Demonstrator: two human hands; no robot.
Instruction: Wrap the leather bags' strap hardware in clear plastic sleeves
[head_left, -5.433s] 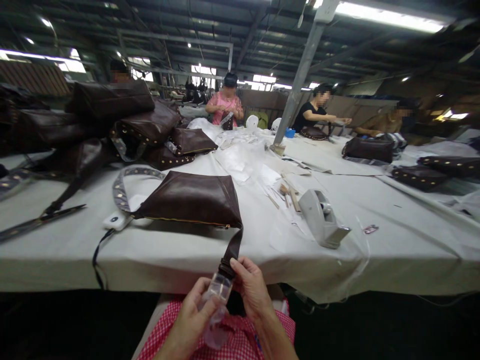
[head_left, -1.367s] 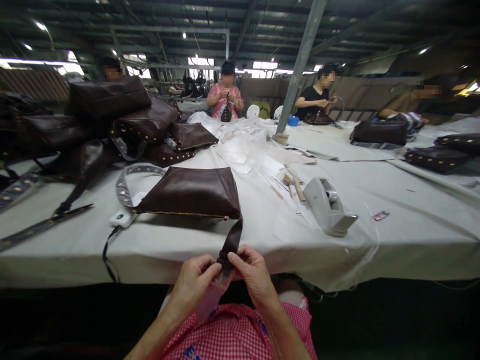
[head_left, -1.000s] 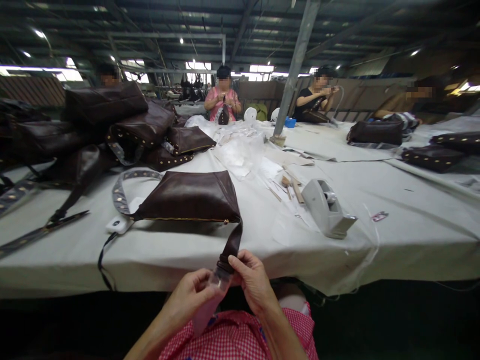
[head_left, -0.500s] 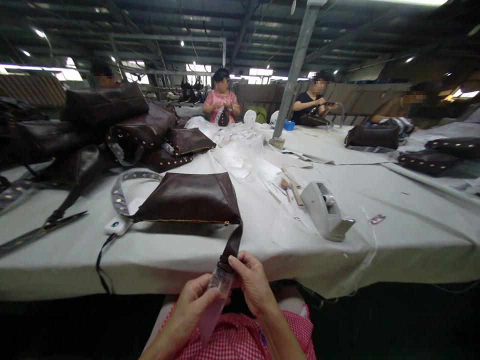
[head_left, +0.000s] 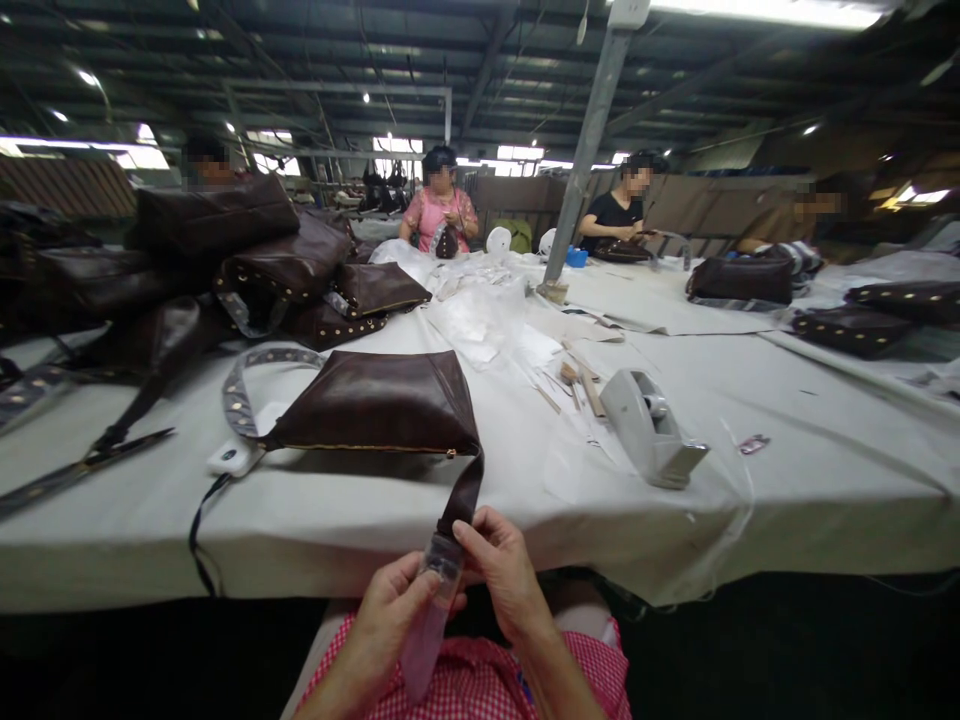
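Note:
A dark brown leather bag (head_left: 382, 400) with a gold zipper lies on the table in front of me. Its strap (head_left: 463, 490) hangs from the right corner over the table's front edge. Clear plastic film (head_left: 429, 640) covers the strap's lower end and trails down toward my lap. My left hand (head_left: 394, 605) pinches this film, thumb on top. The fingers of my right hand (head_left: 504, 570) are closed on the strap just above, where the film begins. Another strap (head_left: 238, 390), studded and wrapped in plastic, loops up from the bag's left corner.
Brown bags (head_left: 217, 215) are piled at the left, near long scissors (head_left: 90, 460). A grey tape dispenser (head_left: 649, 425) stands to the right, beside a brush (head_left: 568, 372). A white device (head_left: 236, 457) with a black cord sits by the bag. A post (head_left: 589, 150) rises mid-table; several co-workers sit beyond.
My hands keep their grip on the strap and film, with only slight finger shifts. The view has tilted a little. Across the table, the co-worker in black has lowered their hands.

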